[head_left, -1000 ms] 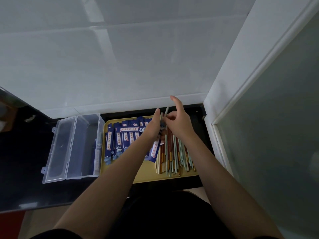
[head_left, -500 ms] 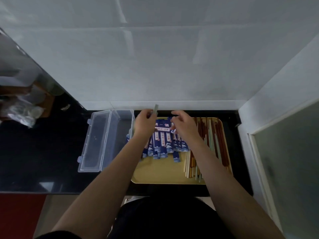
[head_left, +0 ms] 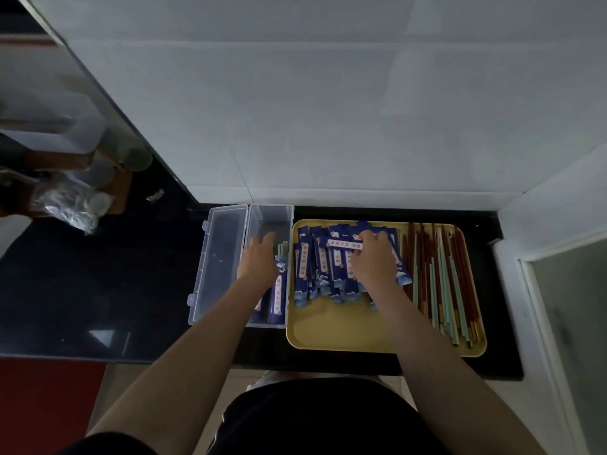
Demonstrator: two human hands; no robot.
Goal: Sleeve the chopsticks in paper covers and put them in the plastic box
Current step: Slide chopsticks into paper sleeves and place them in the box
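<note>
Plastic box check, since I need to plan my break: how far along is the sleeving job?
Early on. Done: a few sleeved chopsticks lie in the plastic box, the left hand over them. In hand: the right hand pinches a paper cover. Left: many bare chopsticks and empty covers on the yellow tray.

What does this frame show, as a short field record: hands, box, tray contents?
left hand: over the plastic box, fingers relaxed, beside a sleeved pair
right hand: on the paper covers, pinching one
box: lid open, sleeved pairs inside
tray: covers left, bare chopsticks right
</note>
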